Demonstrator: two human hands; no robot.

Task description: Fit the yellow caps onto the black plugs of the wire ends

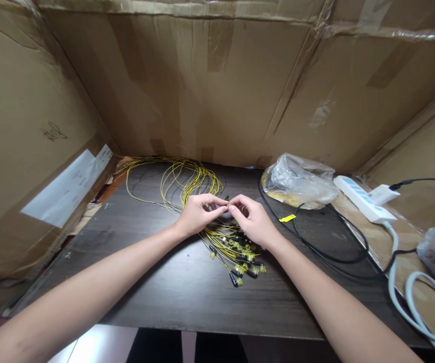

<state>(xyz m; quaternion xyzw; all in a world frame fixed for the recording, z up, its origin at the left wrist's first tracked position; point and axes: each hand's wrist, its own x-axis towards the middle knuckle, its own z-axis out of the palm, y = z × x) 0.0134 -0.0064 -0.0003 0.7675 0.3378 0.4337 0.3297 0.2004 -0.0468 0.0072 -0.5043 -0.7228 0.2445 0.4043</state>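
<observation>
Since its smallness seems to be demanding a fine grip, 1 yellowish piece (229,205) is apparently being pinched by the left hand (201,214) and the right hand (252,219), over yellow wires (196,182) being supported by the table (157,287).

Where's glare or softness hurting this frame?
Head view: broad sheen on the table; very bright floor at lower left; highlights on the clear bag. Head view, centre: connectors look soft, and the piece between left hand and right hand is too small to make out.
</observation>
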